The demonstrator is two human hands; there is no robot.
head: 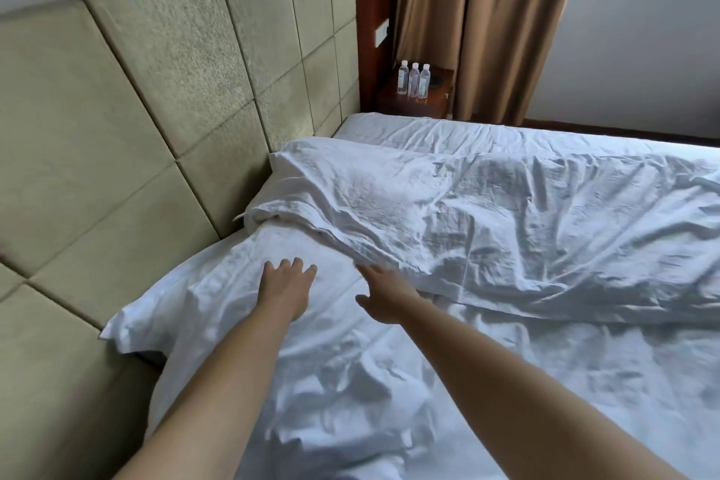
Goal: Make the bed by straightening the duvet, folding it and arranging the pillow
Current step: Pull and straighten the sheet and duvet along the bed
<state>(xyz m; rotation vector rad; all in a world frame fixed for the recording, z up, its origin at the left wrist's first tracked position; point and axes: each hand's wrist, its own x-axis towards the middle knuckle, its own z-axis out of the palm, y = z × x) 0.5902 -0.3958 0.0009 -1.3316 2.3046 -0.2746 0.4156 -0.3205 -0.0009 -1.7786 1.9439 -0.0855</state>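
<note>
Both hands reach over the rumpled white sheet (389,401) toward the pillow (218,284), which lies against the headboard (136,109): left hand (286,290) flat on the pillow with fingers spread, holding nothing, right hand (383,294) open just right of the pillow, fingertips at the duvet's near edge. The crumpled duvet (487,222) lies just beyond the pillow, overlapping its far end and running right across the bed. Far past the pillow, three water bottles (413,79) stand on a nightstand (419,97) beside brown curtains (487,23).
</note>
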